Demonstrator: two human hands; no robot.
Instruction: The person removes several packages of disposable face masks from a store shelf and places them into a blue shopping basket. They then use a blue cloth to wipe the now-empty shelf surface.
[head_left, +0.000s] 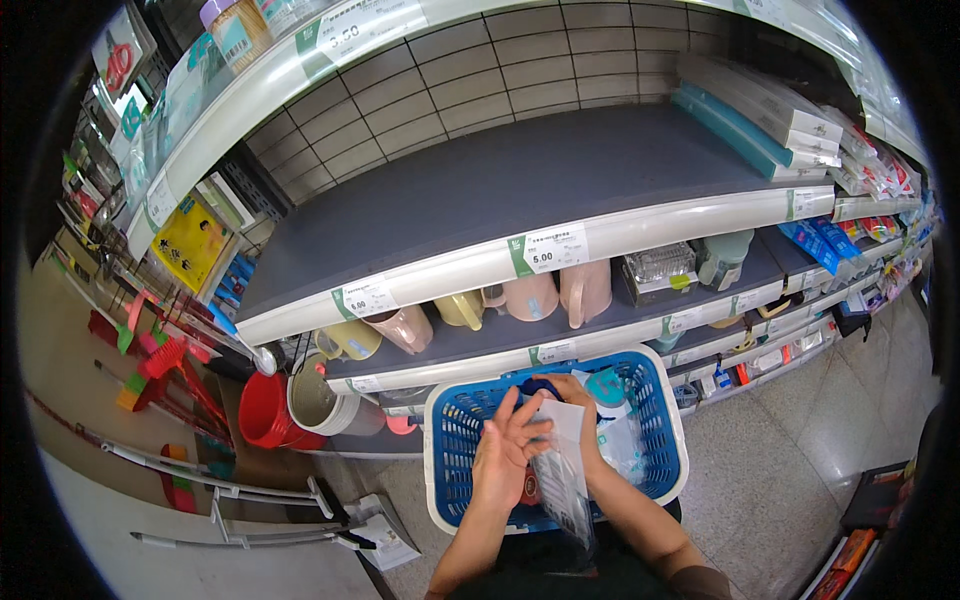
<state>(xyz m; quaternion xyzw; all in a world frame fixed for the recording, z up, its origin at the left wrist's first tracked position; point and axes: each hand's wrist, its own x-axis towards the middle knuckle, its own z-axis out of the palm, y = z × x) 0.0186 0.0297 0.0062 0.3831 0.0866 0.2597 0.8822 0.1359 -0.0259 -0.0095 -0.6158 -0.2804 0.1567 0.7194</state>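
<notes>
A blue plastic shopping basket (459, 442) with a white rim stands before me, under the shelf front. My right hand (576, 401) is closed on a clear plastic packet (562, 480) with a white card top, above the basket. My left hand (506, 454) is raised beside the packet, palm up and fingers spread. Something dark blue (540, 387) shows between the hands; its kind is unclear. In the basket's right part lie a teal round item (606, 386) and clear packaging (624, 446). A red item (530, 486) shows beneath the packet.
A dark grey shelf (480, 202) bears flat boxes (772, 112) at its right end. Below it stand pink mugs (529, 296) and yellow mugs. A red bucket (262, 412) and a white bucket (311, 397) are at left, near white metal rails (225, 480).
</notes>
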